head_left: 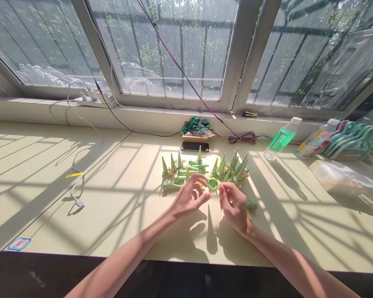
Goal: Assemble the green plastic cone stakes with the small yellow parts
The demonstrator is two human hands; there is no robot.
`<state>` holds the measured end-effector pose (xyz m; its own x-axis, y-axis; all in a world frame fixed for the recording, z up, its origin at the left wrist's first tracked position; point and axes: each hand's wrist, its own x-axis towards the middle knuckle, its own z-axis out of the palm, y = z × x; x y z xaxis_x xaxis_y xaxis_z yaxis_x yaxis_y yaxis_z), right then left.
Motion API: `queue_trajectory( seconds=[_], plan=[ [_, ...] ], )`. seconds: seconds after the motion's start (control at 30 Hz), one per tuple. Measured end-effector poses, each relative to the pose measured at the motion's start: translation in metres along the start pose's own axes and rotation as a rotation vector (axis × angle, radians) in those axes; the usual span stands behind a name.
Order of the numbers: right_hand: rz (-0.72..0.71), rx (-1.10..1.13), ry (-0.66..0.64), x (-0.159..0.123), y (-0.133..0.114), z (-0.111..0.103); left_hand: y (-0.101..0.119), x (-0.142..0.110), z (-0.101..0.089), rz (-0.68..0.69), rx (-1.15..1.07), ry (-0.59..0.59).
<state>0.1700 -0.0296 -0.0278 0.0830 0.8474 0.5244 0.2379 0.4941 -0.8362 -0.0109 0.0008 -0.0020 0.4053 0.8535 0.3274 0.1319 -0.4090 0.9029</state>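
Observation:
My left hand (190,198) hovers over the pale table (112,198) with its fingers curled loosely and apart, nothing visible in them. My right hand (233,205) is beside it, fingertips pinched together on something too small to name. Between the two hands lies a small green ring-shaped cap (213,184). Just beyond stand and lie several green cone-shaped spikes (186,169), more of them in a cluster (233,167) to the right. A short green cylinder piece (252,204) lies right of my right hand.
A black phone (195,146) and a bundle of green parts (196,126) sit near the window sill. A green-labelled water bottle (281,138) lies at right, with stacked teal items (349,138) and a plastic bag (342,176). White cables (77,165) trail at left.

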Motion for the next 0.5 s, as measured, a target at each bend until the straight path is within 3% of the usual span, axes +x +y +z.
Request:
queue_trajectory(
  seconds=[0.13, 0.3, 0.4, 0.5],
  plan=[
    [-0.032, -0.042, -0.003, 0.0000, 0.0008, -0.0009, 0.0004, 0.0037, -0.0042, -0.177, -0.168, 0.003],
    [-0.111, -0.080, -0.043, 0.0008, 0.0017, -0.0014, -0.0016, 0.0063, -0.0055, -0.459, -0.426, -0.236],
    [-0.145, -0.089, -0.089, 0.0014, 0.0024, -0.0022, -0.0009, 0.0061, -0.0046, -0.515, -0.504, -0.311],
    [-0.158, -0.086, -0.103, 0.0021, 0.0043, -0.0023, -0.0002, 0.0056, -0.0044, -0.504, -0.522, -0.305]
  ],
)
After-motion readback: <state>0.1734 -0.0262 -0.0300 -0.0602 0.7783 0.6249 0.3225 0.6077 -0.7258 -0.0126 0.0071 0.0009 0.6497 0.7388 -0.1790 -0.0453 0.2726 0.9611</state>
